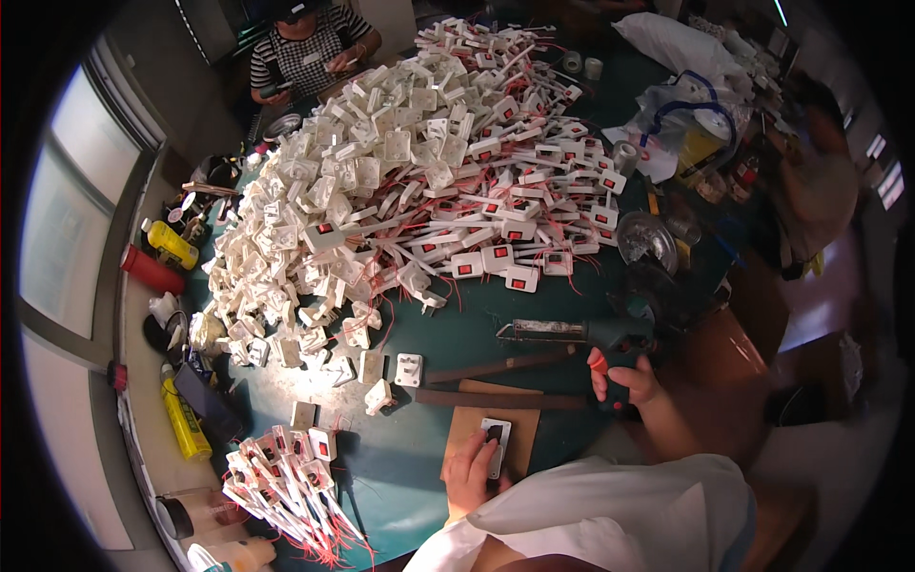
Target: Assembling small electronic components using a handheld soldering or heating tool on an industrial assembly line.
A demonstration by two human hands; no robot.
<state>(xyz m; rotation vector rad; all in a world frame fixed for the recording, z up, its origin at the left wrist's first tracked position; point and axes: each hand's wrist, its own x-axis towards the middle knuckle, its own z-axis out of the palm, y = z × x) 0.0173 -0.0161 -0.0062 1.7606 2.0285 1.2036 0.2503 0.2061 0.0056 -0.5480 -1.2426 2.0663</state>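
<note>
My left hand [468, 467] rests at the front of the table, its fingers bent over a narrow white plastic housing [501, 456] with a dark inside. That housing lies on a brown board [460, 430]. To the right, my right hand [637, 381] is closed round the grip of a dark green pistol-shaped power tool [615, 333] with a long metal front that points left. A finger lies by its red trigger. Just left of the board are a white square plastic part [409, 369] and another white plastic part [378, 397].
A big heap of white plastic housings [324, 181] and switch pieces with red rockers [515, 231] covers the far table. Wired switch pieces [286, 467] form a bundle at front left. Dark strips [505, 398] cross the board. Yellow bottles [186, 419] line the left edge. Another person [310, 57] sits across.
</note>
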